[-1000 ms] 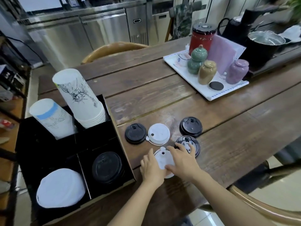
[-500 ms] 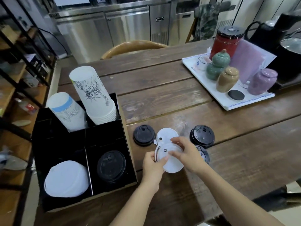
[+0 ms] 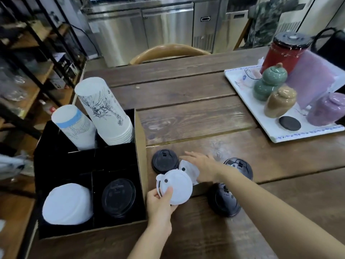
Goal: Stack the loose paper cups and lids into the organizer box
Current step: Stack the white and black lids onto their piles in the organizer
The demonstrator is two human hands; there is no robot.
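hidden: second white lid (image 3: 188,171) under right hand (image 3: 202,168) | blurred: shelves (image 3: 28,71)

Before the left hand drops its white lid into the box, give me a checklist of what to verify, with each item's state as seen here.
1. Left hand has a firm grip on the white lid: ok, thumb on top, fingers beneath.
2. Only one lid held: cannot tell, the edge looks layered.
3. White lid stack compartment of the box has room: ok.
4. Path to it is free: ok, nothing stands above the black lid stack.
5. Right hand out of the way: ok, it reaches for the second white lid on the table.
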